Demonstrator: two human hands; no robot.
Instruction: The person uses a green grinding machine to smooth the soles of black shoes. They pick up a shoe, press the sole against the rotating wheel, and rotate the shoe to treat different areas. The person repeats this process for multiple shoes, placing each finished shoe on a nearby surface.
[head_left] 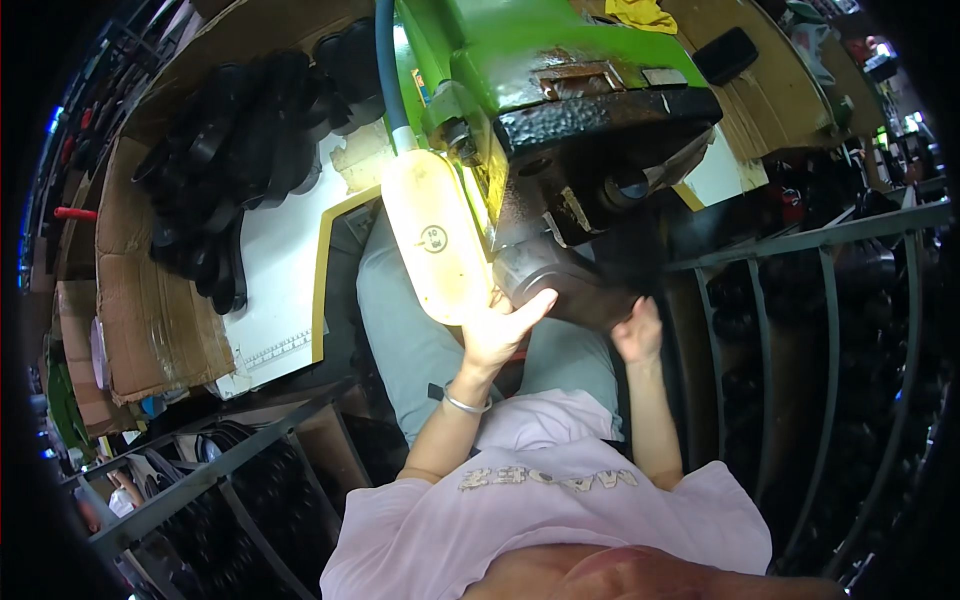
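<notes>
A dark, curved shoe upper (560, 283) sits beneath the head of a green machine (545, 60), close in front of my lap. My left hand (500, 328) grips its left side, the thumb lying across the surface and the other fingers mostly hidden. At the opposite end, my right hand (638, 332) is closed on the upper's right edge, its fingertips slightly blurred. Just above my left hand shines an elongated lamp (430, 230), its glare washing out some detail. Shadow hides where the upper meets the machine's black lower part (600, 190).
An open cardboard box (150, 310) at the left has black shoe uppers (240, 130) heaped by it. A white tabletop (275, 280) with a yellow edge lies between box and lamp. Metal racks (830, 300) flank me, with another rack (220, 475) at lower left.
</notes>
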